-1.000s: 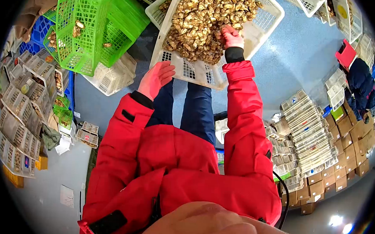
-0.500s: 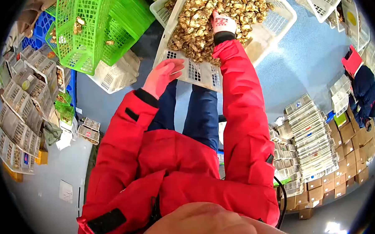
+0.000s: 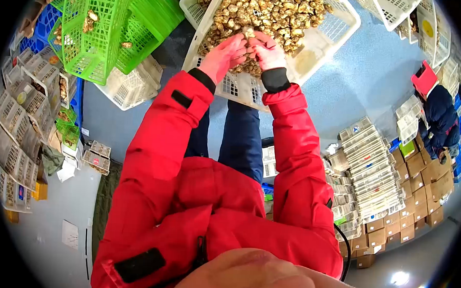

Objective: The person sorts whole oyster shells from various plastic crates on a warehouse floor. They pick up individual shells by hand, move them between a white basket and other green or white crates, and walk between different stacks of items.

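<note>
A large white plastic crate point(image 3: 316, 57) holds a heap of small brown and cream lumpy pieces point(image 3: 282, 15) that look like mushrooms or roots. Over the near part of the heap, my left hand point(image 3: 225, 55) and my right hand point(image 3: 268, 50) meet at the fingertips. Between them is one small pale piece point(image 3: 248, 32), pinched by the right fingers and touched by the left ones. The fingers of both hands are bent and close together.
Green crates point(image 3: 94, 32) with a few pieces stand at the upper left, above a white crate point(image 3: 133, 83). More crates line the left side. Stacked white crates point(image 3: 371, 165), cardboard boxes point(image 3: 421, 198) and a person in dark clothes point(image 3: 440, 117) are at the right.
My right hand has come back from the heap towards me with a piece in its fingers. My left hand has moved up and right to meet it.
</note>
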### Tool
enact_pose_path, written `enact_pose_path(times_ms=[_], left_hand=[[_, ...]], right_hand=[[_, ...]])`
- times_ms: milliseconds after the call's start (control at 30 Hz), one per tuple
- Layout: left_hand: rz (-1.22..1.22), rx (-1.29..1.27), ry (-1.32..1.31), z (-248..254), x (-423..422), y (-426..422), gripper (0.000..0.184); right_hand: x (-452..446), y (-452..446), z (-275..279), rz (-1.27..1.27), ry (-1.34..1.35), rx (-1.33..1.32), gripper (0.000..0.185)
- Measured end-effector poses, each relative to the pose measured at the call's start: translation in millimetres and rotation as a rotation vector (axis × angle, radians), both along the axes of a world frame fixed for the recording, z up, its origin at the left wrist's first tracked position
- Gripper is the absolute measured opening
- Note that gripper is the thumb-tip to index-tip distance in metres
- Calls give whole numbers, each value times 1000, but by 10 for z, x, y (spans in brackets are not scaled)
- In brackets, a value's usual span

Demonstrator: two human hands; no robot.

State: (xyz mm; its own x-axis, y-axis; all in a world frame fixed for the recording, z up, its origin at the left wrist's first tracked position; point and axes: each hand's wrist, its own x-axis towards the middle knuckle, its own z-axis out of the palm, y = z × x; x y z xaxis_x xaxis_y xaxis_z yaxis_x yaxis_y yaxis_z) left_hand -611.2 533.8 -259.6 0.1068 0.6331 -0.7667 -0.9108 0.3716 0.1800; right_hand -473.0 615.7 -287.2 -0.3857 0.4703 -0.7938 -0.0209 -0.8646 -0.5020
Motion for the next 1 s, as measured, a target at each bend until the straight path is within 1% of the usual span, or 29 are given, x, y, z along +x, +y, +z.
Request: enact_pose_path(times_ms=[33, 67, 100, 133, 167, 233, 267, 300, 333, 433, 467, 500, 567, 600, 633, 700, 733, 767, 833, 867, 967, 1000], left_hand=[[10, 14, 25, -21, 5, 4, 40], [19, 30, 49, -29, 6, 26, 40], [28, 49, 73, -37, 7, 48, 40], [-65, -29, 127, -37, -20, 43, 40], [-76, -64, 131, -46, -49, 21, 40], [-101, -135, 139, -79, -105, -29, 39], [-105, -186, 217, -35, -110, -30, 37], [-124, -183, 206, -22, -138, -50, 37], [-142, -181, 196, -16, -185, -88, 37], [-168, -179, 165, 45, -271, -171, 35], [-165, -159, 153, 41, -286, -201, 34], [-165, -139, 137, 48, -297, -232, 33], [-151, -97, 140, 57, -314, -267, 33], [-129, -90, 129, 49, -316, -272, 34], [-109, -86, 116, 34, -312, -277, 35], [-91, -112, 92, 51, -312, -271, 38], [-83, -115, 83, 61, -307, -271, 38], [-76, -117, 75, 67, -307, -268, 39], [-131, -115, 124, 80, -316, -282, 36], [-159, -102, 146, 71, -324, -316, 34], [-195, -90, 160, -20, -309, -415, 30], [-200, -93, 153, -20, -301, -419, 28]], right_hand=[[-7, -42, 26, 85, -10, 14, 37], [-5, -43, 101, 28, 432, -106, 35], [-87, -60, 259, 218, 43, 15, 35], [-39, -59, 223, 181, 77, 26, 34], [35, -45, 184, 144, 112, 35, 34], [113, 196, 85, 109, -40, 215, 33], [216, 252, -174, 49, -128, 385, 31], [239, 424, -259, 292, -441, 587, 30], [228, 549, -466, 335, -512, 635, 32], [-119, 836, -528, 613, -863, 937, 40], [-203, 853, -586, 743, -844, 842, 43], [-214, 764, -590, 936, -915, 766, 38], [-198, 593, -522, 1156, -748, 671, 36], [-264, 544, -179, 1109, -745, 630, 32], [-199, 496, -187, 1034, -731, 707, 30], [-196, 603, -217, 876, -967, 687, 28], [-125, 681, -452, 864, -1033, 834, 29], [-184, 767, -310, 845, -1076, 839, 28], [-118, 813, -588, 836, -1076, 846, 30], [-124, 863, -583, 875, -1047, 725, 35], [-36, 790, -621, 809, -974, 718, 40], [1, 740, -752, 728, -901, 725, 43]])
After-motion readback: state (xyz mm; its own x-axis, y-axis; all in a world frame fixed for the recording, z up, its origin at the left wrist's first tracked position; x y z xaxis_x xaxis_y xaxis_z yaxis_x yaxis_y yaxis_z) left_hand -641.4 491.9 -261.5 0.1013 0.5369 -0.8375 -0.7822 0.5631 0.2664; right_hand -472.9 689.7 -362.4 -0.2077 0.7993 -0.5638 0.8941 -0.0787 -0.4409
